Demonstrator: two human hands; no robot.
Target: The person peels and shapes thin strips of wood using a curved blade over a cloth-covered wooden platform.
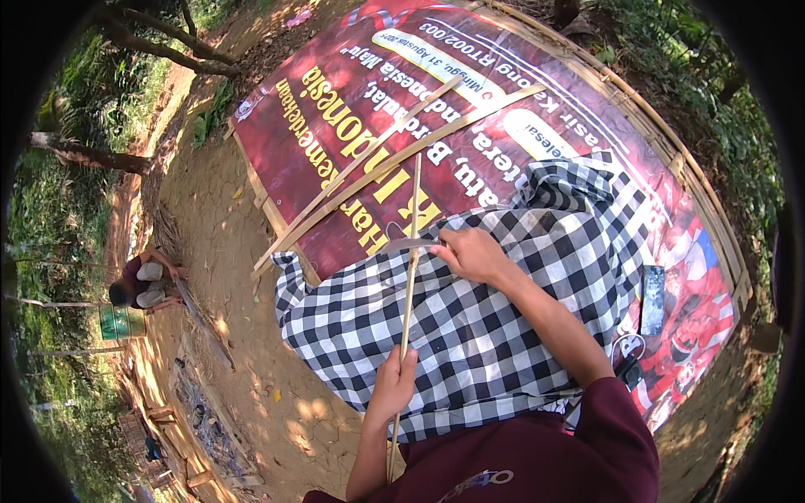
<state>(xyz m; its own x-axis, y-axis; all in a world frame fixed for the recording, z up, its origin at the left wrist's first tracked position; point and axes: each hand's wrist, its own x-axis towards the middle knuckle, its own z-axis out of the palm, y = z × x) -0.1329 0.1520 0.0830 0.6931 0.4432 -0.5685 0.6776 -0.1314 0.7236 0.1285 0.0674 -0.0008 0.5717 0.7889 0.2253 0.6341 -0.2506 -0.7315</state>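
Stick [409,302] and knife [397,245], one each, occupy both hands [392,383] [474,255].

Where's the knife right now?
In the head view's middle, the knife is in the right hand, blade crossing the stick that the left hand holds.

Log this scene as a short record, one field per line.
Left hand: grips a thin stick
Right hand: grips a knife, its curved blade across the stick
Cloth: black-and-white checked cloth, spread before the torso
Underneath: red printed banner, long strips lying on it
Background: another person crouching on bare ground, at the left
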